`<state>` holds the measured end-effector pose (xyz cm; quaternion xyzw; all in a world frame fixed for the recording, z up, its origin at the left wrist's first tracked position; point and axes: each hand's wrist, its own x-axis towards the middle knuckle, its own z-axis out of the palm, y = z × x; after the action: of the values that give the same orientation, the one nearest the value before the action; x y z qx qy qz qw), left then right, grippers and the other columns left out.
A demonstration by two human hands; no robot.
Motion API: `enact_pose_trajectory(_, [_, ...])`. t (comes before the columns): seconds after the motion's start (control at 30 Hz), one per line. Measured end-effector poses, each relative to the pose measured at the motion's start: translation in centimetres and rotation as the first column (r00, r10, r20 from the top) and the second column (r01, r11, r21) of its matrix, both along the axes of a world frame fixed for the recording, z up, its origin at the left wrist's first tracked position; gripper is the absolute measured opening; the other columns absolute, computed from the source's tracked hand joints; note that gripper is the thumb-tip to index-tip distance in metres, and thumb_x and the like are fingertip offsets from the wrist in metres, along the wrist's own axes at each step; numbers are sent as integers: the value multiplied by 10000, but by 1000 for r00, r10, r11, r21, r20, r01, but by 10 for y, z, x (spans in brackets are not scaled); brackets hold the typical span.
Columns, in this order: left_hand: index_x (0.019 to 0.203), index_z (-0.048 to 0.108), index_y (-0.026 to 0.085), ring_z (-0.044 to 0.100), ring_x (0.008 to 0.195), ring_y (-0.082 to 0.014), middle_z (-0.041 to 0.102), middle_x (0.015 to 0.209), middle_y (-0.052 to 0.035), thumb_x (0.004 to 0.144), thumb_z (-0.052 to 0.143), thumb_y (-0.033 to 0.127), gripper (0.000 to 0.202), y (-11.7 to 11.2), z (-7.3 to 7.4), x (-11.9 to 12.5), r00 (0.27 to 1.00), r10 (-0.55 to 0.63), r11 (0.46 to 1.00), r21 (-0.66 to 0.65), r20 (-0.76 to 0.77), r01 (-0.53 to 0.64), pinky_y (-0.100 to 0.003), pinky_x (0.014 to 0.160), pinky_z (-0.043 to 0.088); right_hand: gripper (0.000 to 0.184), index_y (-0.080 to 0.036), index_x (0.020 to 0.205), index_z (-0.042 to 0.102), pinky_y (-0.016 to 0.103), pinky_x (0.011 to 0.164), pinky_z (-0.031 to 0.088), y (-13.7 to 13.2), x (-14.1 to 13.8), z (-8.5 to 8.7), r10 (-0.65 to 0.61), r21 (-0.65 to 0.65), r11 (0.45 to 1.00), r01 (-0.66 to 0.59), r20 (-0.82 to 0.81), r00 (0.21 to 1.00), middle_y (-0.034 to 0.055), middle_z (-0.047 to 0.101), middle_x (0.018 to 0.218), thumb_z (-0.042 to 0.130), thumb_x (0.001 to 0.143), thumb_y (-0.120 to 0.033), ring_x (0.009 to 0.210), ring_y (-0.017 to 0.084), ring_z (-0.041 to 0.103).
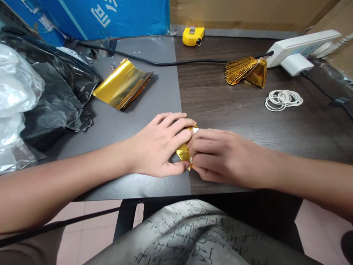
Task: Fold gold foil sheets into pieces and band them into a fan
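A small folded piece of gold foil paper (183,152) sits between my hands, mostly hidden by my fingers, with a white underside showing at its top corner. My left hand (157,145) and my right hand (226,158) both pinch it, just above the table. Farther back, a curled stack of gold foil sheets (122,84) lies on a grey mat (154,92). A pleated gold fan-shaped piece (246,71) rests on the dark wood tabletop (220,99), beyond my right hand. A bundle of white rubber bands (283,100) lies to its right.
A black plastic bag (57,99) and a clear plastic bag (13,88) are heaped at the left. A yellow tape measure (193,36) and a white power strip (303,48) stand at the back, with a black cable (165,63) running along the table.
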<state>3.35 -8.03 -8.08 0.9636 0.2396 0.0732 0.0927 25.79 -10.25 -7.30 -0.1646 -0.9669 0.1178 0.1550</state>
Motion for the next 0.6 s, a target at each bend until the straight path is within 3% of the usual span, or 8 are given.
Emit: enact_pose_trajectory(0.6, [1238, 594, 99, 416, 1412, -375, 533, 1453, -165, 836, 568, 509, 575, -8, -3, 5, 997, 74, 996, 42, -3, -74, -513, 1166, 335, 198, -165, 719, 558, 340, 796, 503, -3, -4, -9, -98, -169, 983, 78, -110, 989, 56, 556, 798, 499, 886, -78, 798, 170, 494])
